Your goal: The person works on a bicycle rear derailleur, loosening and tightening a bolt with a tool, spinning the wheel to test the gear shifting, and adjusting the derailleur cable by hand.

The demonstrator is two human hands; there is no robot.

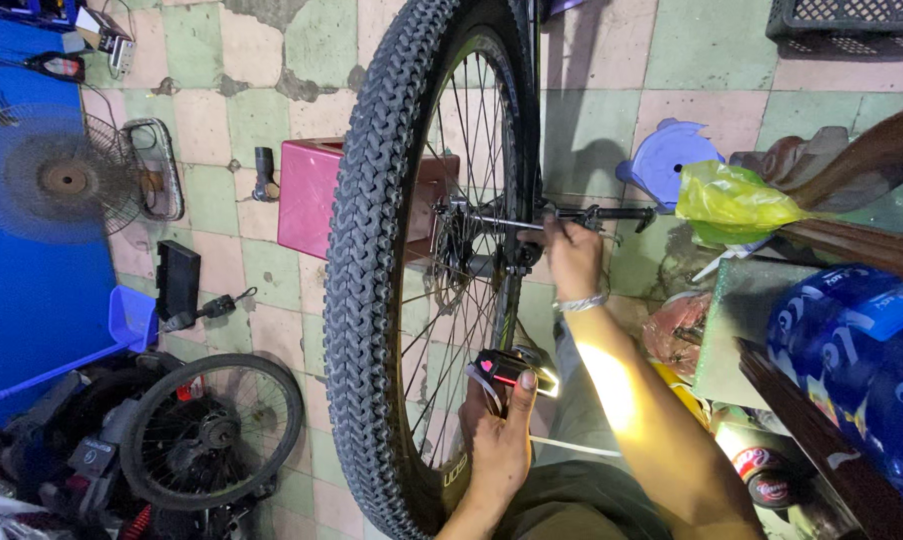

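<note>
View from above a bicycle repair on a tiled floor (pixel 271 110). Packages: at the right edge, a stack of blue plastic-wrapped packs (pixel 856 350) with white lettering; above them, one yellow-green plastic bag (pixel 731 200) lying on a dark wooden rail; below, a round can (pixel 766 485) with a red-and-white label. One maroon box (pixel 306 195) stands on the floor behind the wheel, and one black crate (pixel 851 20) sits at the top right.

Counts: two wheels, namely the large knobby-tyred bicycle wheel (pixel 371 250) upright at centre and a smaller spoked wheel (pixel 211 430) lying at lower left; one electric fan (pixel 51 175) against the blue wall; one lilac plastic stool (pixel 666 160); one blue dustpan (pixel 131 320).

Hands: the right hand (pixel 571 255), wearing a silver bracelet, has its fingers curled narrowly around a slim metal tool (pixel 561 218) at the wheel's hub, touching the axle area. The left hand (pixel 496 440) has its fingers closed around a small black-and-red work light (pixel 511 368), switched on and held just beside the rim, low on the wheel, with the thumb laid along its body.
</note>
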